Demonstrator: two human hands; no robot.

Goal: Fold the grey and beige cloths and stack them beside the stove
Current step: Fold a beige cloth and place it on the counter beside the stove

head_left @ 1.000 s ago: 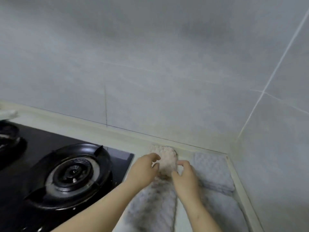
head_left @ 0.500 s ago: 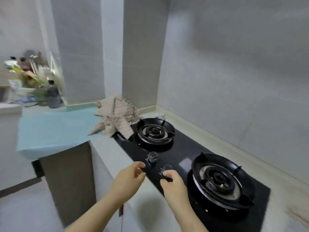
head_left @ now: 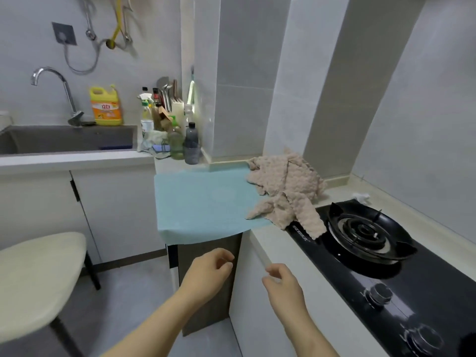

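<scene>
I'm between cloths, I judge: both of my hands are empty and reaching toward the beige pile, which lies crumpled on the surface at the stove's far end, one tail draped over the black glass beside the burner. No grey cloth shows from here. Next I need to close the gap, pick one piece out of the tangle and spread it flat; the blue mat just beside the pile looks like free room for folding. The trailing tail should come off the stove first. Bottles crowd the corner behind the mat, well clear of the work. My left hand hangs in front of the cabinet, fingers loosely curled, gripping nothing; my right hand at the surface's edge is the same, slack and empty.
</scene>
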